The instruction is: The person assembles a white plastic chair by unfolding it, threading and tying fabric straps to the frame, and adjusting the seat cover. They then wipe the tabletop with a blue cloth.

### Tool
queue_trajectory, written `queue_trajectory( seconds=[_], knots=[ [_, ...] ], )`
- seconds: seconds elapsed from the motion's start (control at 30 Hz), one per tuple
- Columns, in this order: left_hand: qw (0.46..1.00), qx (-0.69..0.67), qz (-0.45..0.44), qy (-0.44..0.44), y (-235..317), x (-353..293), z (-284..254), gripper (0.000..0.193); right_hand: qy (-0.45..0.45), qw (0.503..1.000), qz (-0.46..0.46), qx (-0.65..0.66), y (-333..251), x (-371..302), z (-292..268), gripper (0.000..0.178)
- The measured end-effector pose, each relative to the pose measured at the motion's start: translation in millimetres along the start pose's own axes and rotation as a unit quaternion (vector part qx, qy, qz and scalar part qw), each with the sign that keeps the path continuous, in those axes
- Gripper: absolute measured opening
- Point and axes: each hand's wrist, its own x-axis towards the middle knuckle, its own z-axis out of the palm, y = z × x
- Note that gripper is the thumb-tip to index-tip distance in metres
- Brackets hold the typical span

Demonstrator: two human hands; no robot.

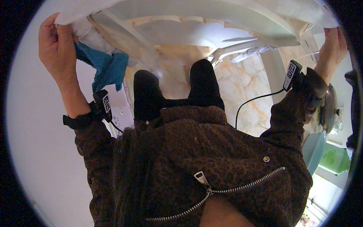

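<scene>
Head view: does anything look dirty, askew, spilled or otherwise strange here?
Mildly, yes. The pale, curved plastic-looking frame has brownish marks along its left edge; dirt or wear, I cannot tell. The crumpled teal fabric cloth hangs unevenly near the left hand. No spill is visible.

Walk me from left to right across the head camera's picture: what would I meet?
Left hand → teal cloth → left black-clad leg → right black-clad leg → black device on the right wrist → right hand.
</scene>
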Motion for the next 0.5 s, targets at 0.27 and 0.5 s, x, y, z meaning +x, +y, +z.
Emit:
queue_trajectory(
  seconds=[0.27, 0.5],
  knots=[
    [0.986, -0.15, -0.011, -0.066, 9, -28, 1, 0.021, -0.183, 0.918, 0.067, -0.345, 7, -36, -47, 0.033],
    [0.997, -0.026, -0.008, -0.068, 37, -20, -1, 0.017, -0.212, 0.962, -0.096, -0.146, -63, -51, -7, 0.04]
  ],
)
